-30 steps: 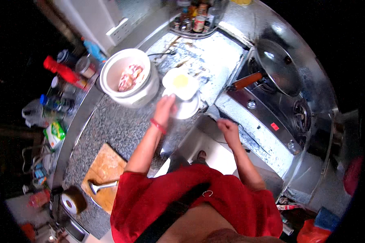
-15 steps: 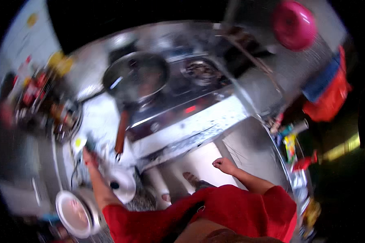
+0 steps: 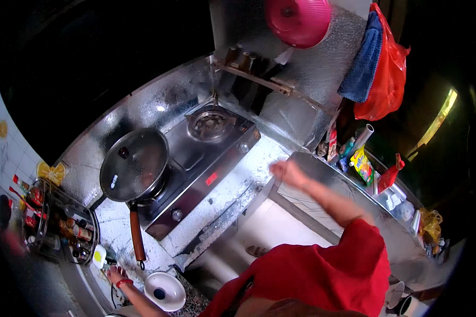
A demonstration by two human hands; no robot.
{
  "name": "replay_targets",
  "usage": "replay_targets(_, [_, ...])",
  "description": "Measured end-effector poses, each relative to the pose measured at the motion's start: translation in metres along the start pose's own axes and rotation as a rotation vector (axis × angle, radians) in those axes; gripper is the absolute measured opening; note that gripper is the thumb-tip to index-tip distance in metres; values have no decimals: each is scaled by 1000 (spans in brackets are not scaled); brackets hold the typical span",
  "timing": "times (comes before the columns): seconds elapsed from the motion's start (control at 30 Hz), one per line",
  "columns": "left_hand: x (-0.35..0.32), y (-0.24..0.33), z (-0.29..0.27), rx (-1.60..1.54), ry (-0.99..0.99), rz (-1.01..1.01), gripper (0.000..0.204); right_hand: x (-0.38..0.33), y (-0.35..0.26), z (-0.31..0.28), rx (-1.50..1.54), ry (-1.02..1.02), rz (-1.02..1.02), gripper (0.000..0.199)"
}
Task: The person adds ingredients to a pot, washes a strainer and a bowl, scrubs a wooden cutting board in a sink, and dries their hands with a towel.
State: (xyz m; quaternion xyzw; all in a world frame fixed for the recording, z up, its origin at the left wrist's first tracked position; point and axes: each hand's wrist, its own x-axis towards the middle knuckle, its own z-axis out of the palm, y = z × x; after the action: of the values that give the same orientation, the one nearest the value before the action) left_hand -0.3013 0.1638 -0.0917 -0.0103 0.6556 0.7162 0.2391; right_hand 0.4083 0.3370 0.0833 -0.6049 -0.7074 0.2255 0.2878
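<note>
My left hand point(image 3: 116, 274), with a red band at its wrist, is low on the counter at the left. Its fingers look apart, and nothing shows in them. Just beyond it lies a small white and yellow item point(image 3: 99, 257), with a small dark thing beside it. To its right sits a white bowl point(image 3: 170, 302) with a dark round spot inside. My right hand point(image 3: 285, 171), blurred by motion, is curled over the counter's front edge, right of the stove; I see nothing in it. A lidded frying pan point(image 3: 134, 174) stands on the left burner, its brown handle toward me.
The gas stove point(image 3: 182, 158) has a bare right burner point(image 3: 211, 125). A rack of spice jars point(image 3: 63, 232) stands at the left. A pink basin point(image 3: 299, 21), a blue towel point(image 3: 363, 63) and a red bag point(image 3: 388, 79) hang at the right, above a ledge of packets and bottles.
My view has turned right, so the stove and pan appear further left and lower. My right hand has moved from above the floor toward the counter edge. My left hand stays near the white and yellow item.
</note>
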Motion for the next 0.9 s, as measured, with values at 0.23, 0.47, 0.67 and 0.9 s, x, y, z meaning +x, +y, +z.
replay_targets(0.23, [-69,73,-17,-27,61,289,29,148,-88,-276,-147,1021,-402,30])
replay_targets(0.47, [-164,102,-16,45,25,555,21,215,-110,-381,-289,1140,-42,40])
replay_targets(0.67, [-232,92,-12,105,-82,589,20,277,-72,-398,439,977,-161,37])
replay_targets(0.9, [-311,72,-4,-1,-73,565,14,278,-90,-400,787,878,-347,22])
